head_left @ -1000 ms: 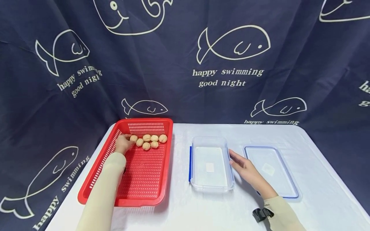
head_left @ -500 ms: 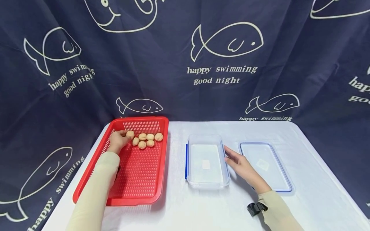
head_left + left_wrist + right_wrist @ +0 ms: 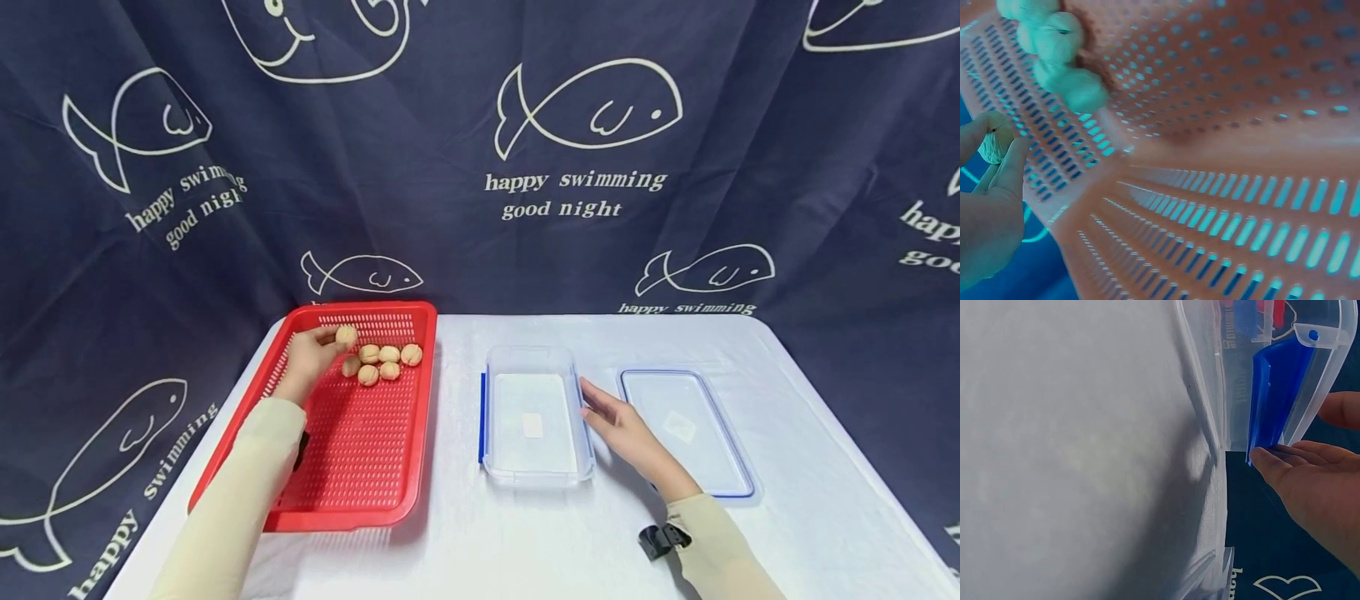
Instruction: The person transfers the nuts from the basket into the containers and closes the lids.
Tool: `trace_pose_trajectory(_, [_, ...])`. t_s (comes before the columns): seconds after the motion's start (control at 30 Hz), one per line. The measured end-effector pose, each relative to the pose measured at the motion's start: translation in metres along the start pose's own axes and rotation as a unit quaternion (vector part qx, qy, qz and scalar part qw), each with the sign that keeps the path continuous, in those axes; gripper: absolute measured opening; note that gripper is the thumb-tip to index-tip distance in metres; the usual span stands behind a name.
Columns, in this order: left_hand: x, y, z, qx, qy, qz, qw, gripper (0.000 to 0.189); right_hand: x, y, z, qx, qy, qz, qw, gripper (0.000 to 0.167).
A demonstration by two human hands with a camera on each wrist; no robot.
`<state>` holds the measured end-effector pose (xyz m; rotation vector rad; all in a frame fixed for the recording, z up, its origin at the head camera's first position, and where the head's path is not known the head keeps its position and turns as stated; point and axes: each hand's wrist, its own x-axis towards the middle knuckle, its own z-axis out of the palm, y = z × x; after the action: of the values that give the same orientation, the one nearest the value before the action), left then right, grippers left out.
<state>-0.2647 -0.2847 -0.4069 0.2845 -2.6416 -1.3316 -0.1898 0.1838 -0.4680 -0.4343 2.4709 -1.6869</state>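
My left hand [image 3: 306,360] pinches a walnut [image 3: 346,336] between thumb and fingers, above the far end of a red plastic basket [image 3: 375,450]. In the left wrist view the pinched walnut [image 3: 996,139] shows against the basket's slotted wall. Several other walnuts [image 3: 390,371] lie grouped on the basket floor just right of that hand. My right hand [image 3: 622,425] rests its extended fingers along the right side of a clear plastic box [image 3: 536,479] that has no lid on it. Up close in the right wrist view, its fingertips touch the blue latch flap [image 3: 1279,387].
Right of the box, partly behind my right forearm, lies a clear lid with a blue seal [image 3: 705,458]. Another blue latch [image 3: 482,417] hangs on the box's left side. A white cloth covers the table [image 3: 480,550]; a dark fish-print curtain [image 3: 585,250] stands behind.
My left hand has picked up a walnut from the group, lifting it up and slightly to the right. The right hand stays at the box's side. The head view has shifted a little.
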Motion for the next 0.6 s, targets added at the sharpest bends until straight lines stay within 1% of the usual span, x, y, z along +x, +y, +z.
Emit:
trace_pose_trajectory(0.17, [-0.009,0.016,-0.002,-0.045,-0.012,0.015,0.9988,0.044,-0.001,0.0,0.001,0.001,0.004,-0.002,1.0,0.053])
trace_pose_trajectory(0.3, [-0.014,0.027,-0.002,-0.088,-0.028,0.024,0.9954,0.045,-0.001,0.0,0.001,-0.002,0.003,-0.009,0.9999,0.053])
trace_pose_trajectory(0.43, [-0.02,0.038,0.0,-0.104,-0.039,0.032,0.9933,0.047,-0.002,0.001,0.001,-0.004,0.0,-0.014,0.9999,0.053])
trace_pose_trajectory(0.6, [-0.028,0.06,0.005,-0.124,-0.046,0.035,0.9906,0.047,-0.003,-0.001,0.001,-0.003,-0.002,-0.008,1.0,0.053])
